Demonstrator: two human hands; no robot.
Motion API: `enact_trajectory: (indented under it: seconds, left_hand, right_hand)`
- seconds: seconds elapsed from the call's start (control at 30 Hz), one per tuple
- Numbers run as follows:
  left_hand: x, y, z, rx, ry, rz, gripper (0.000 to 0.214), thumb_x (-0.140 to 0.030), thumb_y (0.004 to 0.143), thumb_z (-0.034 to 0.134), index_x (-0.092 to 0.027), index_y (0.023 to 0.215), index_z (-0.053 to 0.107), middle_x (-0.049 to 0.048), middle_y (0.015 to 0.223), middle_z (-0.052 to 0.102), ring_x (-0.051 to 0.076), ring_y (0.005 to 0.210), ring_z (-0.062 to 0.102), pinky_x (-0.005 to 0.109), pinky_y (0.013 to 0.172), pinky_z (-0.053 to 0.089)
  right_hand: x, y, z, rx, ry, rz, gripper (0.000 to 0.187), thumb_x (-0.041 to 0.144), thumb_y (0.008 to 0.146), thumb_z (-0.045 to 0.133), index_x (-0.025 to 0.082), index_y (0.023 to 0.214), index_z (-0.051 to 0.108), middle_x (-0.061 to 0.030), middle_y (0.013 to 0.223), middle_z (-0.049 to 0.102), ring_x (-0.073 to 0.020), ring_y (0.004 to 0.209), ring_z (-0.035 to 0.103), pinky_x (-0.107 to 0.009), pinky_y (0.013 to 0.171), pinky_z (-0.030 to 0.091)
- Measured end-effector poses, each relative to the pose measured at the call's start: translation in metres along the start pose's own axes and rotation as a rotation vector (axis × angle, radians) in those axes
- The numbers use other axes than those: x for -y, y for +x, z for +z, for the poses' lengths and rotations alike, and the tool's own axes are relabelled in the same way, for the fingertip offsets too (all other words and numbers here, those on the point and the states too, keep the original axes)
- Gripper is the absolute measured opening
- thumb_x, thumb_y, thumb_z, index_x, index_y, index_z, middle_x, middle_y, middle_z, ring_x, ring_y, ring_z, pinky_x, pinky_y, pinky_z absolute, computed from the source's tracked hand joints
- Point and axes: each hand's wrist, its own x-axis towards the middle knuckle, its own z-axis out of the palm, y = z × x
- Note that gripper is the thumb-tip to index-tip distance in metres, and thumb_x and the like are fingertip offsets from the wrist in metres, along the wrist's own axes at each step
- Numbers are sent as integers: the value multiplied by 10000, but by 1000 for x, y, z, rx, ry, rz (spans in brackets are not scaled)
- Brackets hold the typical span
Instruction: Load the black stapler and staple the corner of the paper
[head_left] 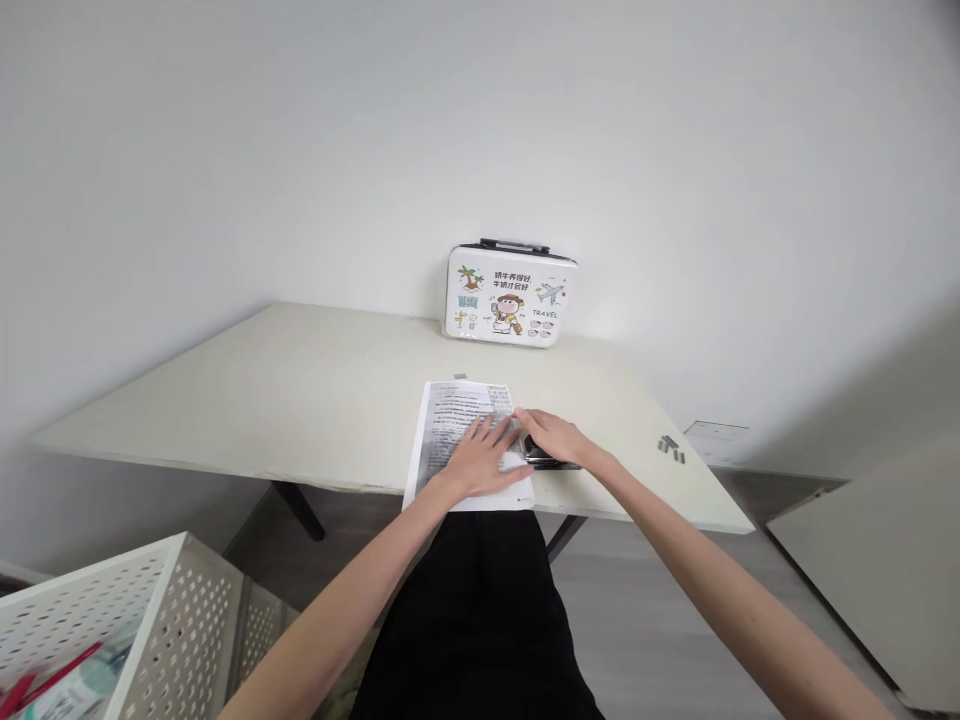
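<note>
My left hand (486,460) lies flat on a sheet of printed paper (435,455), fingers spread, pressing it against the tabletop. The sheet lies at the table's front edge, and its near end reaches that edge. Just to the right, my right hand (553,436) is on a dark, shiny stapler (547,460), with its fingers over the top at the paper's right edge. Part of the stapler is hidden under the hand. I cannot tell whether its jaw is around the paper. Several grey staple strips (671,448) lie farther right, and a small grey strip (460,376) rests behind the sheet.
A white case (512,298) with cartoon prints and a black handle leans against the wall at the back of the pale table (315,390). Below on the left stands a white perforated basket (187,610) with red and pale items inside. A wall socket plate (717,430) is at the right.
</note>
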Motion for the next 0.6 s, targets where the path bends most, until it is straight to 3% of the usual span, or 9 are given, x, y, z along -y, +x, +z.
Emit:
enact_trajectory:
  seconds: [0.33, 0.6]
  left_hand:
    - [-2, 0, -3, 13, -14, 2, 906, -824, 987, 313, -313, 1715, 140, 10, 1775, 97, 366, 1637, 2, 567, 1315, 21]
    - [-10, -2, -7, 32, 0, -2, 892, -784, 1016, 303, -237, 1711, 185, 46, 1774, 114, 398, 1629, 33, 555, 1322, 15]
  right_hand:
    - [0, 2, 1, 24, -56, 9, 802, 824, 989, 190, 317, 1330, 710, -63, 1437, 680, -362, 1388, 569, -495, 1143, 415]
    - [9, -4, -2, 62, -92, 16, 765, 745, 1039, 184, 268, 1396, 664, -84, 1513, 618, -359, 1412, 529, -532, 1169, 361]
